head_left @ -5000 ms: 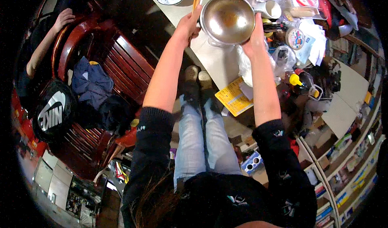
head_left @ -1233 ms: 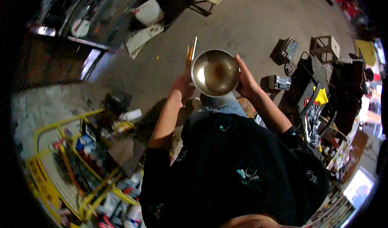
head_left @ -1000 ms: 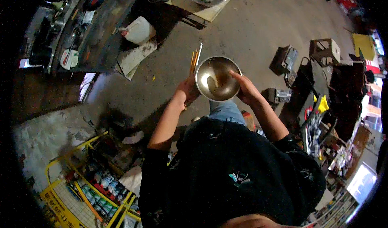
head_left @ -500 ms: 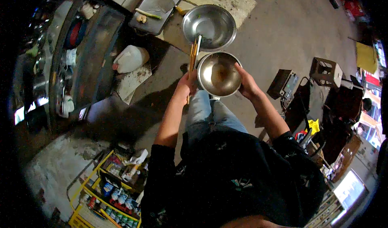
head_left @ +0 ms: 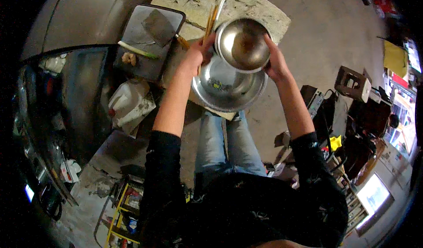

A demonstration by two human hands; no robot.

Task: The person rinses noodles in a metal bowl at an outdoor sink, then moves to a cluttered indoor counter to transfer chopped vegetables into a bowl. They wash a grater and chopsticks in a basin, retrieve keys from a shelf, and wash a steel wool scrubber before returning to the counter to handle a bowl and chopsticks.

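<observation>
My left hand (head_left: 196,58) is closed around the left rim of a steel bowl (head_left: 244,45), and also grips thin wooden sticks like chopsticks (head_left: 211,20) with a pale stick beside them. On the opposite rim, my right hand (head_left: 276,62) is closed, thumb on the edge. Brownish residue or liquid shows inside the bowl. Partly beneath it sits a larger steel basin (head_left: 229,94) with small green bits in it. To the left lies a dark-edged cutting board (head_left: 140,20) bearing a green onion (head_left: 139,50), a ginger-like lump (head_left: 128,58) and a wood-handled cleaver (head_left: 159,27).
A pale stone-like slab (head_left: 260,12) supports the basin. A white plastic jug (head_left: 131,99) stands left of it, beside a vehicle (head_left: 88,14). Tools fill a yellow-framed rack (head_left: 118,217) at lower left. A plastic crate-like stool (head_left: 352,84) and clutter lie right.
Both hands have carried the bowl and sticks forward, from nearer my legs to over the far part of the basin. The view has shifted, bringing the basin and board closer.
</observation>
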